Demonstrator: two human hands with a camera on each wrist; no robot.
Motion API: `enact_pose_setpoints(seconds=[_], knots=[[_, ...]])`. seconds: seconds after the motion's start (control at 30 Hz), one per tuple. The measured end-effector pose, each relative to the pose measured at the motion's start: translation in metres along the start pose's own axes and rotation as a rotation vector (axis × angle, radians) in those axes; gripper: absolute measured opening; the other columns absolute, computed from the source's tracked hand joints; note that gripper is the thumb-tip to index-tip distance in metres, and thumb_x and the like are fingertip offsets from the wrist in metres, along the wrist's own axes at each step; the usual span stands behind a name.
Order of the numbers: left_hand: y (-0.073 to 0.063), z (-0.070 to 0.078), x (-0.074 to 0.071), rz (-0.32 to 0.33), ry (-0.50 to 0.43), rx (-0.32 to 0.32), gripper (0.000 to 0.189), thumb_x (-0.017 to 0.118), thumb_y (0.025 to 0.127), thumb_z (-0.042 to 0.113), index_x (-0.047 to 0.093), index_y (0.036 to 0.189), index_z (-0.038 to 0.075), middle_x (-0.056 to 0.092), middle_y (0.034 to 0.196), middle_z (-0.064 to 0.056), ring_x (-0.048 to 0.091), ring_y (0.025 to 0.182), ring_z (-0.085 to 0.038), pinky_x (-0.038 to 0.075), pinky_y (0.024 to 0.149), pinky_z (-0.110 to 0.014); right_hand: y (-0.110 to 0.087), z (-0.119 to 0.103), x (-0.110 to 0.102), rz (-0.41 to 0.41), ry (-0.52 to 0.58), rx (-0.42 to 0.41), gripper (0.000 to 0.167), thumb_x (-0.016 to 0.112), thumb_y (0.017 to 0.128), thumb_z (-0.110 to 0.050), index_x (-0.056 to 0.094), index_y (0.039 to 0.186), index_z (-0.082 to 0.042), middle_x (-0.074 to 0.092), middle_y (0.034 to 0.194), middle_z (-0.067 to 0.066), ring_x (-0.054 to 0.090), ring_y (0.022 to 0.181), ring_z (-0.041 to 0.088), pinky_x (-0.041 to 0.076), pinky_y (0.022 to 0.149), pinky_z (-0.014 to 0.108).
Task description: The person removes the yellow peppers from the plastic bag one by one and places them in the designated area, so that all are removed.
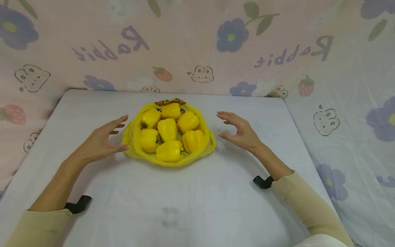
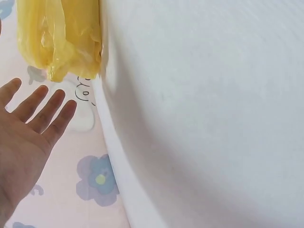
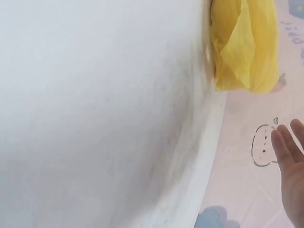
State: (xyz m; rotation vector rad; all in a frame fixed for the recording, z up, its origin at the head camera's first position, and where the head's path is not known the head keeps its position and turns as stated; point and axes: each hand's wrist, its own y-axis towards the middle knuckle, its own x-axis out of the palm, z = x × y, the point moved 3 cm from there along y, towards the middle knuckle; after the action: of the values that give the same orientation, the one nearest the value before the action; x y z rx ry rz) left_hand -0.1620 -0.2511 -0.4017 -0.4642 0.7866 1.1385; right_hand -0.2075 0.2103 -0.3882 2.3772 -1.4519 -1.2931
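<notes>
A yellow plastic bag (image 1: 172, 164) stands with its mouth spread wide on the white table, and several yellow bell peppers (image 1: 167, 129) lie inside it. To the bag's left, my left hand (image 1: 103, 139) is held with fingers and thumb apart, close to the bag's side handle. My right hand (image 1: 240, 132) is on the other side, fingers spread and a small gap from the bag. Neither hand holds anything. Both wrist views show the bag's outer side, with the left hand (image 2: 28, 133) and the right hand (image 3: 292, 166) apart from it.
The white table (image 1: 197, 202) has a faint grey smudge near its front. Behind and beside it hangs a pink cloth (image 1: 185, 37) printed with flowers, rabbits and strawberries. A black wrist piece (image 1: 78, 204) shows under the left forearm, another black piece (image 1: 263, 182) under the right.
</notes>
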Motion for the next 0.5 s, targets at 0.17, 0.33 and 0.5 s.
enact_pose_setpoints(seconds=[0.17, 0.33, 0.5], knots=[[0.005, 0.006, 0.005, -0.064, -0.049, -0.02, 0.1, 0.082, 0.083, 0.032, 0.018, 0.16, 0.031, 0.03, 0.16, -0.016, 0.038, 0.138, -0.042, 0.038, 0.107, -0.061, 0.008, -0.027, 0.007, -0.017, 0.059, -0.021, 0.059, 0.079, 0.076, 0.012, 0.057, 0.131, 0.008, 0.056, 0.133, 0.027, 0.06, 0.114, 0.037, 0.054, 0.09, 0.052], [0.009, 0.009, 0.008, -0.11, -0.076, -0.047, 0.1, 0.081, 0.084, 0.036, 0.016, 0.161, 0.028, 0.022, 0.164, -0.012, 0.031, 0.143, -0.042, 0.033, 0.11, -0.062, 0.013, -0.034, 0.018, -0.059, 0.091, -0.023, 0.057, 0.078, 0.078, 0.011, 0.056, 0.13, 0.01, 0.055, 0.132, 0.029, 0.061, 0.11, 0.04, 0.055, 0.086, 0.054], [0.015, 0.014, 0.012, -0.131, -0.052, -0.04, 0.099, 0.079, 0.085, 0.04, 0.016, 0.161, 0.026, 0.02, 0.164, -0.01, 0.025, 0.145, -0.042, 0.027, 0.112, -0.064, 0.012, -0.016, 0.028, -0.075, 0.078, -0.017, 0.058, 0.081, 0.078, 0.005, 0.057, 0.131, 0.007, 0.058, 0.132, 0.021, 0.058, 0.114, 0.04, 0.055, 0.088, 0.052]])
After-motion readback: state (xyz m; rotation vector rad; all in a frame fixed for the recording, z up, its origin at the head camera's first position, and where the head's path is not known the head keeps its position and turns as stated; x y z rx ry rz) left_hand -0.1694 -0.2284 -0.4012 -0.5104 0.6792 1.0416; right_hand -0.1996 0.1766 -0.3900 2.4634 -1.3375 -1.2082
